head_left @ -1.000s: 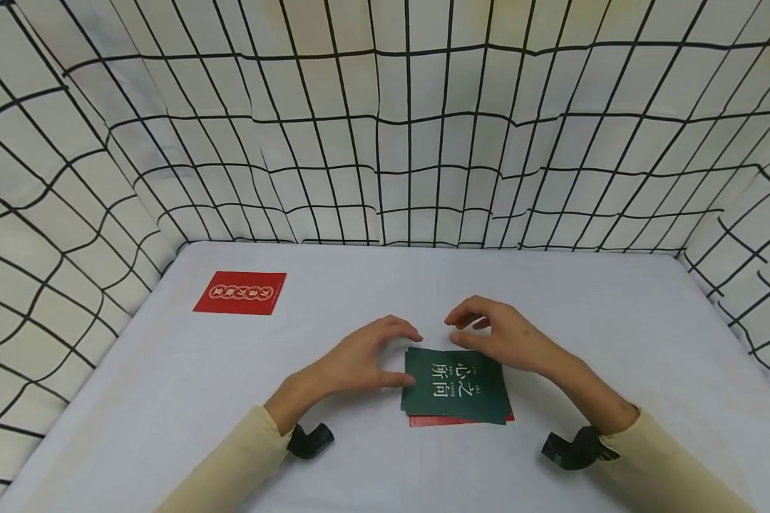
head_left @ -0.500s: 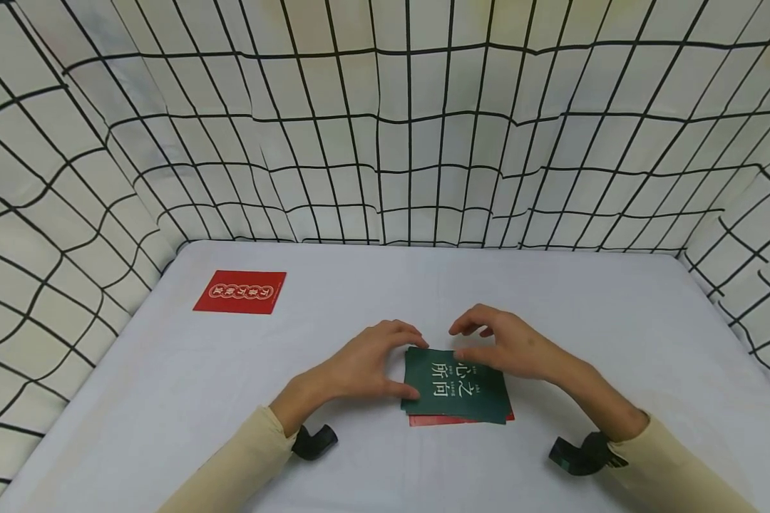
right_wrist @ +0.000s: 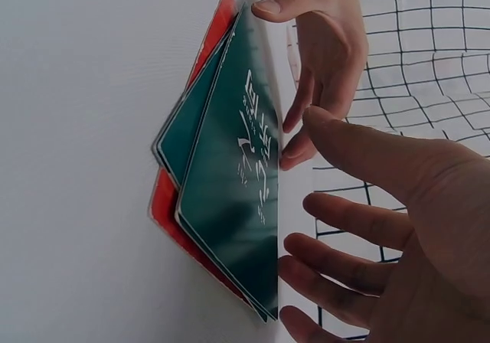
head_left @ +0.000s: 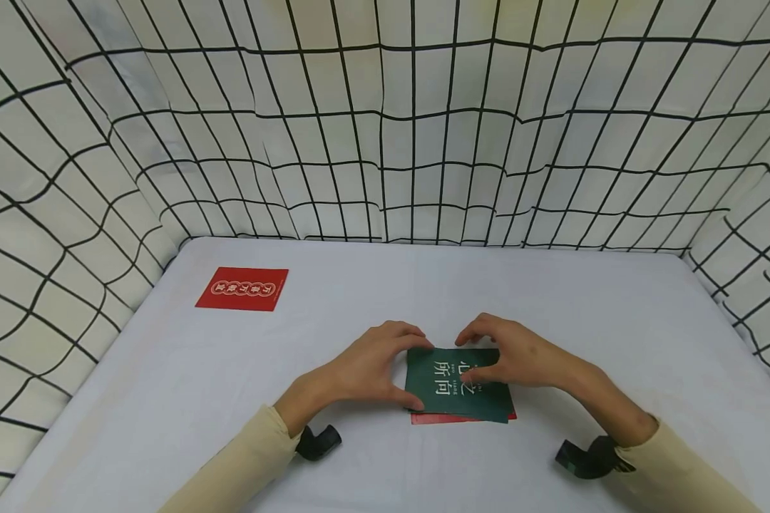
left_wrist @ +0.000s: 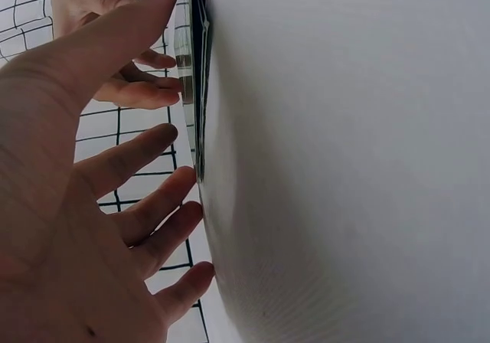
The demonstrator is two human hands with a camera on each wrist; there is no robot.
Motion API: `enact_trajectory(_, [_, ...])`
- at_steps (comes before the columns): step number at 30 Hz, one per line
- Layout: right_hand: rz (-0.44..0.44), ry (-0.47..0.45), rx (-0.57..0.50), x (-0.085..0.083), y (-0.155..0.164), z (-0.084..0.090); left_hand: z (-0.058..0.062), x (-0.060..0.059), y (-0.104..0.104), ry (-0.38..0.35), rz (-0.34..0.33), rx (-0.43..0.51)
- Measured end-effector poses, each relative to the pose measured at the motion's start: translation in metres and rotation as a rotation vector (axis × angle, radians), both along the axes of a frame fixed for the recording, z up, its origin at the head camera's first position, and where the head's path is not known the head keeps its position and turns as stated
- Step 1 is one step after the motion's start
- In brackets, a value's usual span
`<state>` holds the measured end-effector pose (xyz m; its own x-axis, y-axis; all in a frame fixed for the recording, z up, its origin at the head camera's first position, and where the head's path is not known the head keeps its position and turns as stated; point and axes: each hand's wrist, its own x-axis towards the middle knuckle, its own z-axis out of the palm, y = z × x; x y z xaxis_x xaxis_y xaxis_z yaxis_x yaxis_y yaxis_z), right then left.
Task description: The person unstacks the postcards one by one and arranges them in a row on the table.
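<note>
A stack of green cards (head_left: 426,377) with white Chinese characters lies in front of me. A red card (head_left: 433,419) sticks out from under its near edge. In the right wrist view the layers fan slightly apart, a second green card (right_wrist: 184,121) offset beneath the top one. My left hand (head_left: 368,370) arches at the stack's left side, thumb by the near corner, fingertips by the far corner. Over the right part hovers the thumb of my right hand (head_left: 529,356), covering some characters, its other fingers relaxed near the far edge. Neither hand grips a card.
Another red card (head_left: 242,289) with pale round emblems lies at the table's far left. White cloth covers the table (head_left: 346,285). Walls of white fabric with a black grid (head_left: 385,142) rise behind and at both sides. Each wrist wears a black device (head_left: 319,443).
The left hand has edged right and nearer to me, up against the stack's left side. My right hand has come toward me, its thumb now over the top card. The stack stays put.
</note>
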<state>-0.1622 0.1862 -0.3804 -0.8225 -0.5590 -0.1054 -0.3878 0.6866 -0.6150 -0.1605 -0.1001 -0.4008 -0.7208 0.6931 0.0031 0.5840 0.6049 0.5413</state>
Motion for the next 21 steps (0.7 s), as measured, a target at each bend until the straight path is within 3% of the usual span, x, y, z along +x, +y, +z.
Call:
enact_trajectory(15, [0.044,-0.008,0.059,0.006,0.002,-0.004,0.001,0.003,0.003,0.022,-0.010,-0.027])
enact_trajectory(21, [0.038,0.062,0.178,0.012,-0.002,-0.006,0.001,0.002,0.004,0.039,-0.018,-0.038])
